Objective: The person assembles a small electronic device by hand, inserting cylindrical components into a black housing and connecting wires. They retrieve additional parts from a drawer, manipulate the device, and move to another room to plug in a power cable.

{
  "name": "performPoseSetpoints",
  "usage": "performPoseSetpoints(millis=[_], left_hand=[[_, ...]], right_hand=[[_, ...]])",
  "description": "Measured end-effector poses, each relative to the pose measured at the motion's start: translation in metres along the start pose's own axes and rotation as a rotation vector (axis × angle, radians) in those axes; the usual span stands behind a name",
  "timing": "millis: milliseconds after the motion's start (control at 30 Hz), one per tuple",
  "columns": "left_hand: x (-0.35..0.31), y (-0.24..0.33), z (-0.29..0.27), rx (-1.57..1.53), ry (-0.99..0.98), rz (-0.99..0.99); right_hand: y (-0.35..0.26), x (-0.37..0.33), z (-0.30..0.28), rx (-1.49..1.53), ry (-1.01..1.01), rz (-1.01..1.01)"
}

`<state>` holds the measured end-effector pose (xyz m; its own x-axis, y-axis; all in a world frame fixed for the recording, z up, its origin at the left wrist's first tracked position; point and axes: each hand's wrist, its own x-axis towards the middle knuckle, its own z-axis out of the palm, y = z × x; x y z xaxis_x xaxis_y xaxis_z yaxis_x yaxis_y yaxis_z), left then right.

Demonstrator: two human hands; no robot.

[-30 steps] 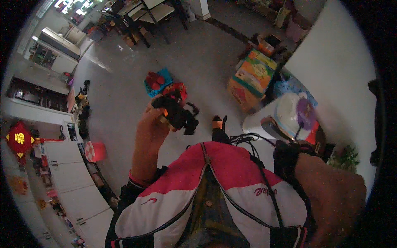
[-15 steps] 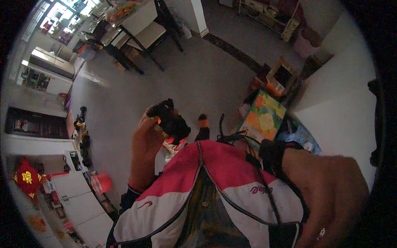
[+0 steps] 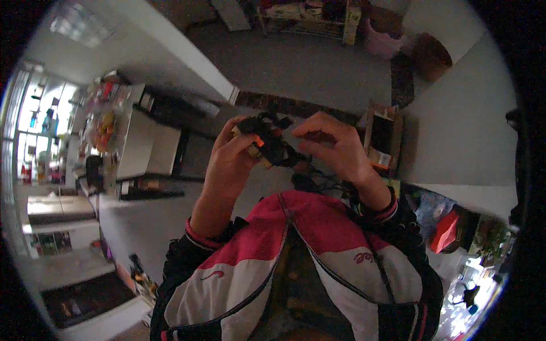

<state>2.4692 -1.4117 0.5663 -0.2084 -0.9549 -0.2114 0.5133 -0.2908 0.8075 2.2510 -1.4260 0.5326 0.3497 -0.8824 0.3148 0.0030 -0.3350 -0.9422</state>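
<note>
My left hand (image 3: 233, 150) grips a small black object (image 3: 273, 142) of uneven outline, with a bright orange spot and a yellowish edge by the thumb. The dim light hides its exact kind. Just right of it is my right hand (image 3: 335, 145), its fingers bent and the thumb apart from the forefinger. Nothing shows between those fingertips, and I see no clear contact with the black object. Dark cords (image 3: 327, 182) hang below the hands, in front of my pink and white jacket (image 3: 301, 221).
A table (image 3: 139, 142) stands to the left with a dark chair beside it. A cardboard box (image 3: 378, 133) sits by the wall on the right, with a brown bin (image 3: 430, 57) and a pink basket (image 3: 382, 41) farther off. A red item (image 3: 445, 232) lies at lower right.
My right hand has come up from the lower right to beside the black object. My left hand has risen with that object and shifted right. The whole view has turned.
</note>
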Motion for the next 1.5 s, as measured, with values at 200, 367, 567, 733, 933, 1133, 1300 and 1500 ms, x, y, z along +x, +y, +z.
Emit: performPoseSetpoints(millis=[200,367,567,733,933,1133,1300,1500], left_hand=[[0.193,0.046,0.006,0.331,0.004,-0.091],[0.314,0.079,0.007,0.744,-0.142,0.109],[0.496,0.088,0.013,1.08,-0.577,0.103],[0.636,0.069,0.063,0.355,-0.576,-0.548],[0.743,0.029,0.168,0.395,-0.875,-0.647],[0.826,-0.042,0.281,0.561,-1.025,-0.701],[0.898,-0.107,0.374,0.659,-1.226,-0.485],[0.936,-0.159,0.508,0.394,-1.019,-0.924]], right_hand=[[0.058,0.161,-0.058,-0.448,0.111,-0.378],[0.084,0.263,-0.107,-0.697,0.117,-0.389],[0.137,0.356,-0.188,-0.831,0.233,-0.358],[0.175,0.401,-0.261,-0.905,0.418,-0.288],[0.192,0.412,-0.36,-0.939,0.593,0.127],[0.223,0.396,-0.483,-0.968,0.759,0.138],[0.227,0.38,-0.606,-0.962,0.762,0.159],[0.219,0.354,-0.74,-1.007,0.898,0.106]])
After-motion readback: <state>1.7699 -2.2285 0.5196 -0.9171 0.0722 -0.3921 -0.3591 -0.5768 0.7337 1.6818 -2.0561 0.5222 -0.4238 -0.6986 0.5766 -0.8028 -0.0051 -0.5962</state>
